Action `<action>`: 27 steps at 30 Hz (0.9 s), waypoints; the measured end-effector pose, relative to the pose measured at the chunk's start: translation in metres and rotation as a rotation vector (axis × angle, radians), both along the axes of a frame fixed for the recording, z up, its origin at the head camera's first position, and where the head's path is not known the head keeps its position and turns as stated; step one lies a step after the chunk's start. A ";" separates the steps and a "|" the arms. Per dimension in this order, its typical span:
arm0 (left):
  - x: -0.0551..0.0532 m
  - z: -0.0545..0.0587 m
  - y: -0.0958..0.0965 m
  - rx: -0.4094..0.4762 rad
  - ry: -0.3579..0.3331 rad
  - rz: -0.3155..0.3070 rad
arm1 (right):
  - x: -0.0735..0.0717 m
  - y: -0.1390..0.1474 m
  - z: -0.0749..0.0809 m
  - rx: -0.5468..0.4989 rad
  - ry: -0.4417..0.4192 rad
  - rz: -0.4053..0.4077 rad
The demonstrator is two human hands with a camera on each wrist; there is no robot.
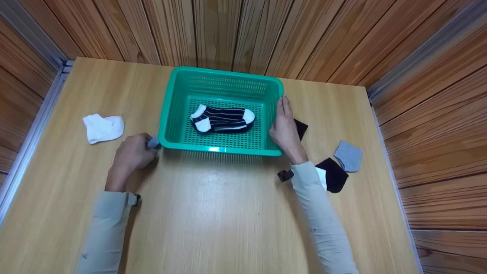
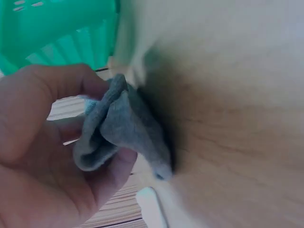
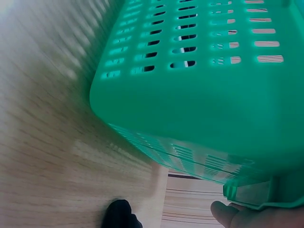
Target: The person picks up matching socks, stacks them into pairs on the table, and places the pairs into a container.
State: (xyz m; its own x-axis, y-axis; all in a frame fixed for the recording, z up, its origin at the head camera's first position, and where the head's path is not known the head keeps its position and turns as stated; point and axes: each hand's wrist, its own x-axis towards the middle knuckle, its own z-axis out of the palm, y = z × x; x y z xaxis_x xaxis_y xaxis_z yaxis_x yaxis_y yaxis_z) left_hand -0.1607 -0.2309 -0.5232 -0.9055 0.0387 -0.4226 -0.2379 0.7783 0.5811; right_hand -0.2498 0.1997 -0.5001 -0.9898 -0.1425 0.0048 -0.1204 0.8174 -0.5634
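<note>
My left hand (image 1: 134, 154) pinches a grey sock (image 2: 128, 118) between thumb and fingers, low over the table by the basket's near left corner. My right hand (image 1: 286, 131) holds the right rim of a green plastic basket (image 1: 224, 149), its fingers extended along the outside and the thumb at the rim. Inside the basket lie dark striped socks (image 1: 224, 118) with white heels and toes. In the right wrist view the basket's slotted wall fills much of the picture, and only part of the hand shows.
A white sock (image 1: 102, 128) lies on the table left of the basket. To the right are a black sock (image 1: 333, 176), a light grey sock (image 1: 348, 156) and a dark piece of cloth (image 1: 300, 128) partly behind my right hand. Wood-panelled walls (image 1: 228, 34) border the table.
</note>
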 end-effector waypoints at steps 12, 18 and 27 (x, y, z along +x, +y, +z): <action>0.045 0.015 0.030 0.179 0.021 0.003 | 0.015 0.006 0.020 -0.161 0.027 -0.047; 0.058 0.018 0.053 0.268 0.032 0.042 | 0.054 0.004 0.037 -0.259 0.119 -0.047; 0.076 0.007 0.099 0.487 -0.055 0.174 | 0.131 -0.026 0.033 -0.433 0.138 0.258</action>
State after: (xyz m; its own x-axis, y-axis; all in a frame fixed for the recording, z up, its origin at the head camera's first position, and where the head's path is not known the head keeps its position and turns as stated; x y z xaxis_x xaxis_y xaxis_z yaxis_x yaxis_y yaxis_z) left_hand -0.0850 -0.1320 -0.5165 -0.8928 0.0936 -0.4406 -0.3804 0.3674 0.8487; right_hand -0.1193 0.1735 -0.4673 -0.9088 -0.3374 0.2453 -0.3841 0.4472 -0.8078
